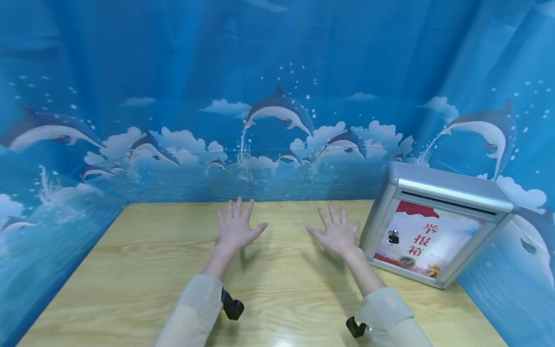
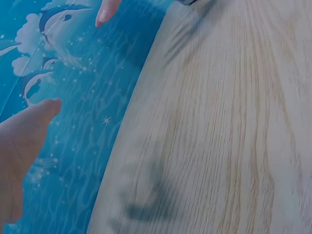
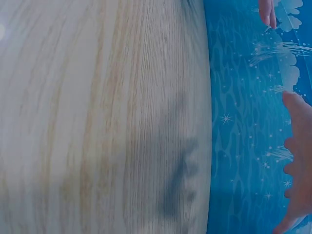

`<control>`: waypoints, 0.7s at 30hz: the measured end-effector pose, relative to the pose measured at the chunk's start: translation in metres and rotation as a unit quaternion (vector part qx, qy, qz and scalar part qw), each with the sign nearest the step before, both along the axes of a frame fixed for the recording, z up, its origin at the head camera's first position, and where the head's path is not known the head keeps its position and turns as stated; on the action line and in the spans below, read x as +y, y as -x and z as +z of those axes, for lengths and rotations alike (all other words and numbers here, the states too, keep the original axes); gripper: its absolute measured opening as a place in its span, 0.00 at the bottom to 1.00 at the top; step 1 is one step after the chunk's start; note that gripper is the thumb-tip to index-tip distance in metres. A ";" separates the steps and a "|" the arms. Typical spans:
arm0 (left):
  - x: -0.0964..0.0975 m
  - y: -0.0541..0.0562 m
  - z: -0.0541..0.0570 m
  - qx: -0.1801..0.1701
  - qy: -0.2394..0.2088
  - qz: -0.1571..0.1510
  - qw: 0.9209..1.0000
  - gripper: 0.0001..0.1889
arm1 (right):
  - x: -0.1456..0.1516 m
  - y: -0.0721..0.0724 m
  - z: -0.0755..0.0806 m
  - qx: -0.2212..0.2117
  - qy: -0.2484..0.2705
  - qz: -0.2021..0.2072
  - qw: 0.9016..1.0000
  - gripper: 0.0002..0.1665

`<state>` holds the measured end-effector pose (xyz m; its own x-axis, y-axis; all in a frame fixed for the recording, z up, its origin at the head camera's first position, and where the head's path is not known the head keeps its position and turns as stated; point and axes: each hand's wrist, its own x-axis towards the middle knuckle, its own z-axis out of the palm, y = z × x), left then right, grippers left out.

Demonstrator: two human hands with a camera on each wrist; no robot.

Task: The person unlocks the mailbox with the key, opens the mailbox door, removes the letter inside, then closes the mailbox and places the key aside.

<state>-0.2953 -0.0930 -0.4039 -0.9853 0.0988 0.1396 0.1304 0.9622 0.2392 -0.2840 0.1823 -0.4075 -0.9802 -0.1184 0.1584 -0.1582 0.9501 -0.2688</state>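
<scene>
Both hands hover over a wooden table, casting shadows on it. My left hand is left of centre with its fingers straight and spread, holding nothing. To the right of it, my right hand is spread in the same way and holds nothing. The nearest thing to the right hand is a silver metal box, tilted in view, with a slot under its lid, a printed front panel with red Chinese characters and a small lock with a key. In the left wrist view the left thumb shows at the edge.
A blue curtain printed with dolphins and clouds surrounds the back and sides of the table. The box stands near the table's right edge. Black camera mounts sit at both cuffs.
</scene>
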 end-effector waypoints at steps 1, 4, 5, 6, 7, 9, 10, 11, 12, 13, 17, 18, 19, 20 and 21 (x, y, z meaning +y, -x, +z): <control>0.002 0.000 0.000 -0.001 0.000 -0.001 1.000 0.45 | 0.000 0.000 0.000 0.000 -0.001 0.001 1.000 0.49; 0.007 0.001 -0.002 -0.003 0.003 -0.003 1.000 0.45 | 0.001 -0.001 0.001 -0.001 -0.007 0.002 1.000 0.48; 0.008 0.001 -0.002 0.000 -0.004 -0.006 1.000 0.45 | 0.002 -0.001 0.001 0.002 -0.009 0.000 1.000 0.48; 0.010 0.002 -0.002 0.002 -0.005 -0.007 1.000 0.46 | 0.002 -0.001 0.002 0.008 -0.008 -0.003 1.000 0.47; 0.012 0.002 -0.002 0.008 -0.007 -0.010 1.000 0.46 | 0.003 -0.002 0.003 0.017 -0.004 -0.006 1.000 0.45; 0.015 0.003 0.000 0.023 -0.015 -0.012 1.000 0.45 | 0.004 -0.003 0.006 0.045 0.012 -0.007 0.999 0.37; 0.018 0.003 0.001 0.032 -0.024 -0.012 0.999 0.44 | 0.005 -0.004 0.008 0.059 0.027 -0.005 0.998 0.32; 0.021 0.003 0.003 0.041 -0.037 -0.013 0.998 0.43 | 0.006 -0.006 0.011 0.075 0.040 -0.002 0.996 0.26; 0.024 0.003 0.005 0.049 -0.051 -0.014 0.997 0.41 | 0.007 -0.007 0.014 0.091 0.053 0.002 0.994 0.21; 0.028 0.003 0.007 0.059 -0.067 -0.015 0.996 0.40 | 0.008 -0.009 0.017 0.106 0.067 0.006 0.992 0.16; 0.046 0.000 0.019 0.083 -0.137 -0.032 0.987 0.33 | 0.014 -0.021 0.036 0.159 0.095 0.015 0.983 0.08; 0.052 0.000 0.022 0.087 -0.153 -0.040 0.984 0.31 | 0.016 -0.024 0.040 0.179 0.101 0.016 0.978 0.08; 0.057 -0.001 0.026 0.089 -0.168 -0.049 0.981 0.30 | 0.019 -0.028 0.045 0.202 0.106 0.017 0.973 0.07; 0.063 -0.002 0.029 0.089 -0.181 -0.058 0.978 0.29 | 0.022 -0.032 0.049 0.229 0.114 0.020 0.966 0.06; 0.069 -0.003 0.033 0.088 -0.195 -0.070 0.974 0.28 | 0.025 -0.036 0.054 0.260 0.122 0.026 0.958 0.05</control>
<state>-0.2919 -0.0244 -0.3706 -0.9237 0.1352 0.3585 0.3250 0.7722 0.5460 -0.2485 0.2076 -0.3539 -0.7558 -0.0621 0.6518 -0.3759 0.8563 -0.3542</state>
